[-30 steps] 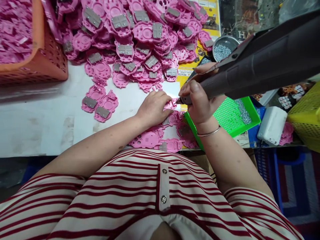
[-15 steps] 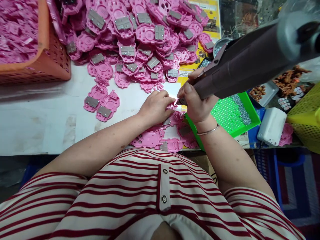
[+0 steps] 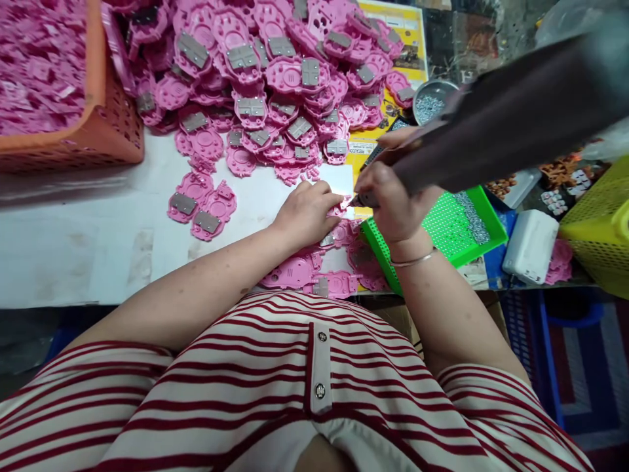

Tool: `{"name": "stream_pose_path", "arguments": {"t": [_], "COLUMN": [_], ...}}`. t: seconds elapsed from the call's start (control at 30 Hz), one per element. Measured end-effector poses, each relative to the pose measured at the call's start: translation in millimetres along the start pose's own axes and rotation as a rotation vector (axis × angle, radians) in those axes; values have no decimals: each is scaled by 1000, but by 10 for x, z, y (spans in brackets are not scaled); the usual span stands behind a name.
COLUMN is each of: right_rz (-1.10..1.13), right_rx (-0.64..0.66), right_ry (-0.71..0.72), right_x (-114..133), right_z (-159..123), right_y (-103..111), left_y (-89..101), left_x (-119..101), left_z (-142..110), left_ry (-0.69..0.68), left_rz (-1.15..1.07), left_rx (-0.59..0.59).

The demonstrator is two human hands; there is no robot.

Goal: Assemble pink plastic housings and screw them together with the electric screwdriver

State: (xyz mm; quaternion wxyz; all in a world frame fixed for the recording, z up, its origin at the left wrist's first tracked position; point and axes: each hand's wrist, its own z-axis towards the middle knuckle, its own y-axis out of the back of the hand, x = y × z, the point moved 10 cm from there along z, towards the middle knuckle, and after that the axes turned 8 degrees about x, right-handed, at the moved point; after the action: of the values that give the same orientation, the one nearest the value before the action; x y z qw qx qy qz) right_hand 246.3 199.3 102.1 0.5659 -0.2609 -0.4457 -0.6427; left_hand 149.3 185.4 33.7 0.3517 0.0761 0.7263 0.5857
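Observation:
My right hand (image 3: 398, 196) is wrapped round a dark electric screwdriver (image 3: 481, 124), which slants up to the right and is blurred along its body. Its tip lies close to a small pink plastic part (image 3: 344, 205); whether it touches a screw I cannot tell. Fingers and thumb of my left hand (image 3: 307, 213) are closed on that pink part, pressing it on the table. Much of the part is hidden under the hand. Just below lie more pink plastic housings (image 3: 292, 272), some with grey metal plates.
A big heap of pink housings (image 3: 289, 78) covers the back. An orange basket (image 3: 115, 124) of pink parts stands left. To the right are a green tray (image 3: 437, 229) with screws, a metal bowl (image 3: 432, 101) of screws, a white box (image 3: 531, 246) and a yellow basket (image 3: 602, 229).
The screwdriver has swung slightly and its tip has drawn back a little from the pink part. My left hand keeps its hold. The whole view has shifted slightly.

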Motion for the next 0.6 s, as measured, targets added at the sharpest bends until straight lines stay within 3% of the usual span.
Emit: {"name": "stream_pose_path", "arguments": {"t": [0.1,0.2,0.43,0.6], "right_rz": [67,34,59,105], "right_rx": [-254,-261,-216,-208], "right_ry": [244,252,161,114], "right_x": [410,441,161,110], "right_z": [-161,-304,-562,-627], "right_y": [446,597,529,525], "left_y": [15,17,-3,-16], "left_x": [-3,4,23,27], "left_z": [-7,-11,-24,-30], "left_ry": [0,4,29,35], "left_rz": [-9,-15,-10,-8], "left_rx": [-1,1,30,43]}}
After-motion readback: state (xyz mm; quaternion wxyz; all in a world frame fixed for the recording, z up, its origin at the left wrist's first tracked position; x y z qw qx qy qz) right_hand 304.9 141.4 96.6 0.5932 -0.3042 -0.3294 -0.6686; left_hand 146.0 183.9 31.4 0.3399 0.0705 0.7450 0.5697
